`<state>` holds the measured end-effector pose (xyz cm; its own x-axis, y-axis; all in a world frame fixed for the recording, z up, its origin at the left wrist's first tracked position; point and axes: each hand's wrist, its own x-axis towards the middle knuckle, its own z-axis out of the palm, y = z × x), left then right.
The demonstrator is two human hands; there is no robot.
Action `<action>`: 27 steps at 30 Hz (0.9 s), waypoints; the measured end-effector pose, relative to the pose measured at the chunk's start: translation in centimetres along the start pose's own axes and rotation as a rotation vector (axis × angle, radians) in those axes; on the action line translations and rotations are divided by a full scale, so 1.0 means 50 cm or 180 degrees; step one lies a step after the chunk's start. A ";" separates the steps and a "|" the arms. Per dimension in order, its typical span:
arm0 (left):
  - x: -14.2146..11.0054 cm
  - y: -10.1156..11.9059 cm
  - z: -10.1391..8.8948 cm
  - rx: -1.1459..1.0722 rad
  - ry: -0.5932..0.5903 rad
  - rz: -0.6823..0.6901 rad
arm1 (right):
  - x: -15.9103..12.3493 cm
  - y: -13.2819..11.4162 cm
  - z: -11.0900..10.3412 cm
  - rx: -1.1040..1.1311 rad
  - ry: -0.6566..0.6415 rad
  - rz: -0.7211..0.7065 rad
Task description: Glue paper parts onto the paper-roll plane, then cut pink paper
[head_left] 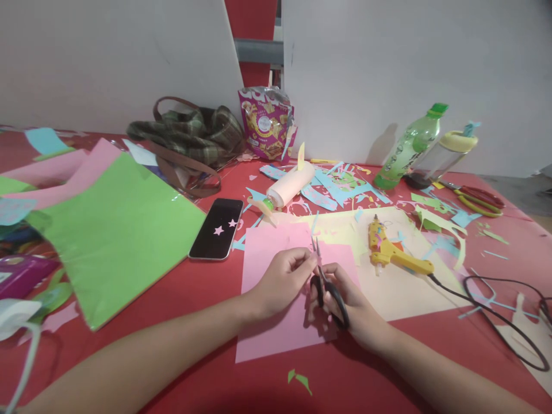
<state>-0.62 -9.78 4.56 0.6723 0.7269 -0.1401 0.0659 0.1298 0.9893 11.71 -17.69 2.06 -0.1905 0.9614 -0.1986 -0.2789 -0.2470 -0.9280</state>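
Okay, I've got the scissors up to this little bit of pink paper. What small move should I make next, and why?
I'd probably close the black-handled metal scissors gently, once your left fingertips are clear: the blades look slightly parted, your right hand has the handles, and your left hand pinches the small pink paper piece right beside them.

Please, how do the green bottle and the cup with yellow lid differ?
The bottle is green with a green cap; the cup is clear with a pale yellow lid. The bottle looks taller, the cup shorter. Both are see-through and stand on the red table.
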 end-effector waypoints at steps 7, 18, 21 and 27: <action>0.004 0.000 -0.003 0.0066 -0.0343 -0.0019 | 0.003 -0.002 -0.007 0.0149 0.0235 -0.0072; 0.008 -0.019 -0.011 0.0762 -0.1074 -0.0123 | 0.016 -0.023 -0.011 0.0575 0.1014 -0.0472; 0.007 -0.018 -0.012 0.0856 -0.1186 -0.0171 | 0.015 -0.017 -0.012 0.0470 0.0943 -0.0435; 0.010 -0.016 -0.016 0.0918 -0.1174 -0.0122 | 0.013 -0.013 -0.018 0.0278 0.0949 -0.0362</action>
<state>-0.93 -8.98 3.68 0.8792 0.4302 -0.2051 0.2628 -0.0787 0.9616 12.60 -16.80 2.25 0.1269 0.9734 -0.1909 -0.3648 -0.1332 -0.9215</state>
